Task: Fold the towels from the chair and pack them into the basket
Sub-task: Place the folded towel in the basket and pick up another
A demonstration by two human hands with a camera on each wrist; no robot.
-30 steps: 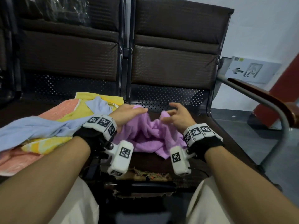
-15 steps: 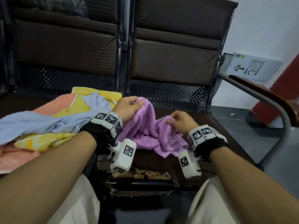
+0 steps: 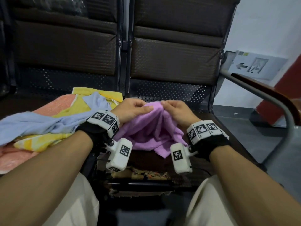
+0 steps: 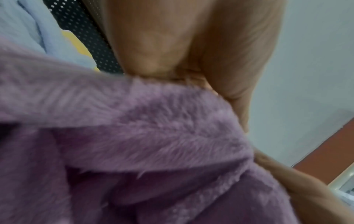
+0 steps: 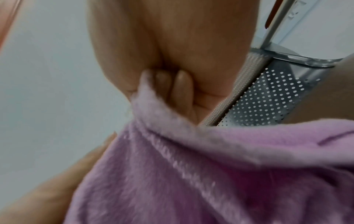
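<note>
A fluffy purple towel (image 3: 146, 132) hangs bunched over the right chair seat (image 3: 210, 128). My left hand (image 3: 138, 108) pinches its top edge between thumb and fingers. Close beside it, my right hand (image 3: 171, 106) grips the same edge, fingers curled into the cloth. In the left wrist view the purple towel (image 4: 153, 144) fills the lower frame under the left hand (image 4: 191, 60). In the right wrist view curled fingers (image 5: 180, 91) of my right hand clamp the purple towel (image 5: 191, 174). No basket is in view.
A heap of loose towels lies on the left seat: light blue (image 3: 40, 124), yellow (image 3: 78, 110) and orange (image 3: 61, 103). Dark chair backs (image 3: 175, 51) rise behind. A metal armrest (image 3: 268, 98) curves at the right, with grey floor (image 3: 247, 141) beyond it.
Both hands have lifted and come together at the purple towel's top edge. The right hand, open a second ago, now grips the cloth, and the towel has risen off the seat.
</note>
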